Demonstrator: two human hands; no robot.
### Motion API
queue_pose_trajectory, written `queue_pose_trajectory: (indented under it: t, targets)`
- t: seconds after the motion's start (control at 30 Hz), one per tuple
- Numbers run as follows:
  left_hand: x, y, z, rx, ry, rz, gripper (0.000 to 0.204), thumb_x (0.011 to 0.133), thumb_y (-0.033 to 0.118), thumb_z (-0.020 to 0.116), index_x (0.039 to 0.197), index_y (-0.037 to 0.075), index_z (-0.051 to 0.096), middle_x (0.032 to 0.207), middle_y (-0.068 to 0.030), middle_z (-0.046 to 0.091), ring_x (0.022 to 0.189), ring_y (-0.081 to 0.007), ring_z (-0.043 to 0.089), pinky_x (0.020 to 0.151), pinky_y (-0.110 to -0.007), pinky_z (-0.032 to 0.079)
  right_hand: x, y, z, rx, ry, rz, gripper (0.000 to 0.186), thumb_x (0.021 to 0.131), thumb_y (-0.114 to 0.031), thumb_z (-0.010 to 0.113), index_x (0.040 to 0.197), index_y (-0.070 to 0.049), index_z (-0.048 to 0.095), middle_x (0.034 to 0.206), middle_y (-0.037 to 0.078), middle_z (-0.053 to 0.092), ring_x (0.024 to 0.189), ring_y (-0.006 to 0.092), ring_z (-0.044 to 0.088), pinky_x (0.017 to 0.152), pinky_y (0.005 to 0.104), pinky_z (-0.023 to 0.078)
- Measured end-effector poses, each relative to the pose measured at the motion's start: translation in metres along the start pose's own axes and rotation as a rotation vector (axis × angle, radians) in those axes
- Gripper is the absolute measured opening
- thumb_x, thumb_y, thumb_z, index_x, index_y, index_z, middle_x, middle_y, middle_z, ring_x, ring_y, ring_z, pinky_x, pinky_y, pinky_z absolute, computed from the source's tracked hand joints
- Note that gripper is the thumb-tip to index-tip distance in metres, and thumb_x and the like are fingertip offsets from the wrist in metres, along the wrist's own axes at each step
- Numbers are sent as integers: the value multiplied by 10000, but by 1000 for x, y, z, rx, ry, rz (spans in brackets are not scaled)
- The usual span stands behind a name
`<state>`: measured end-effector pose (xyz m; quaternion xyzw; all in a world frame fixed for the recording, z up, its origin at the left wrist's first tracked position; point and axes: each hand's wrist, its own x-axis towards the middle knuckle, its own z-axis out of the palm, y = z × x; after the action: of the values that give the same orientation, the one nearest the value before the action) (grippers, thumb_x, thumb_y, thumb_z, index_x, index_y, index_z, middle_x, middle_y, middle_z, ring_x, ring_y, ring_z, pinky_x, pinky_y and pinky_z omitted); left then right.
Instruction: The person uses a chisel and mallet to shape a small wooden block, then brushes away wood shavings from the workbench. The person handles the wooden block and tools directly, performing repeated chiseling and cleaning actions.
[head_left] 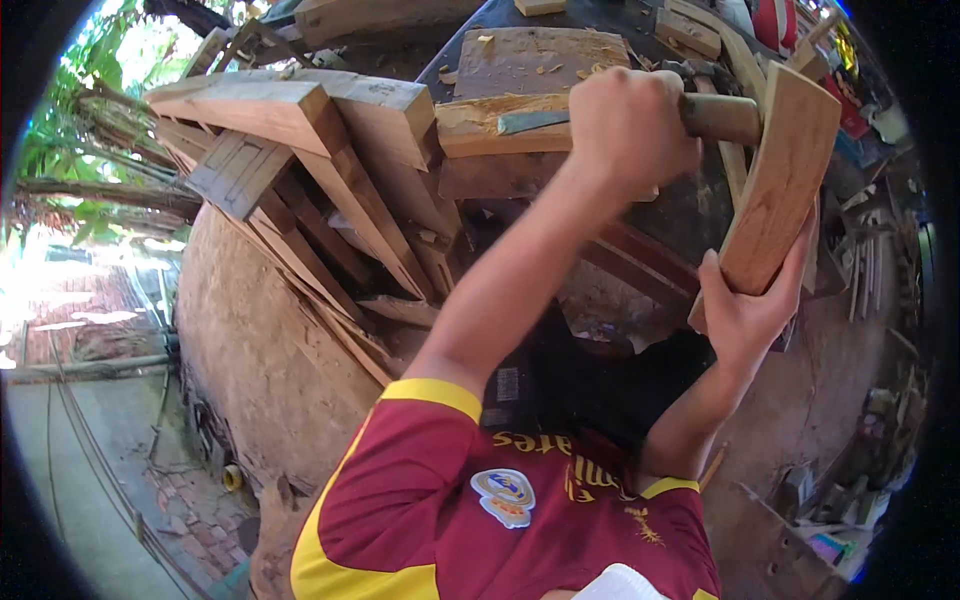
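Note:
My left hand (632, 125) is wrapped round a chisel (728, 118) held nearly level. Its flat metal blade points left and rests over a roughly cut wooden beam (462, 132). To the right, the wooden handle sticks out of my fist. In my right hand (748, 318) is a thick, flat wooden board (778, 190), gripped by its lower end and tilted upright. The upper part of this board is beside the end of the chisel handle; whether they touch I cannot tell. My fingers behind the board are partly hidden.
Long timbers with squared ends (385, 115) lean together at the left. A wide plank (535, 60) with scattered shavings lies behind the beam. Wood offcuts (688, 32) sit on the dark bench top (690, 185). A large pale brown rounded surface (270, 330) spreads at the left.

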<state>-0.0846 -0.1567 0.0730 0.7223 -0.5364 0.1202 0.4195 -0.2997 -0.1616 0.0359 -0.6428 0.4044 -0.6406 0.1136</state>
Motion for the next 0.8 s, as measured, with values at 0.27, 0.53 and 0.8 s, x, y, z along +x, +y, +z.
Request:
queue_pose_trajectory:
  t: [0.27, 0.53, 0.8]
  targets:
    - [-3, 0, -1, 10, -76, -4, 229, 578, 304, 719, 728, 132, 708, 661, -140, 661, 669, -341, 676, 652, -433, 556, 0, -1, 19, 26, 162, 251, 830, 693, -23, 756, 1419, 32, 356, 1333, 212, 497, 1213, 316, 514, 1076, 447, 385]
    - [2, 2, -3, 11, -129, -29, 255, 575, 322, 738, 752, 139, 717, 669, -136, 666, 678, -345, 679, 653, -438, 558, 12, -11, 2, 148, 138, 429, 899, 681, -111, 790, 1445, 16, 335, 1391, 234, 458, 1204, 321, 534, 1047, 441, 396]
    - [-1, -5, -2, 52, -119, -55, 247, 581, 316, 728, 747, 132, 715, 679, -152, 667, 686, -351, 679, 653, -440, 557, 2, 12, 4, -86, -320, 69, 792, 685, -54, 754, 1390, 32, 404, 1331, 193, 514, 1190, 315, 539, 1023, 429, 423]
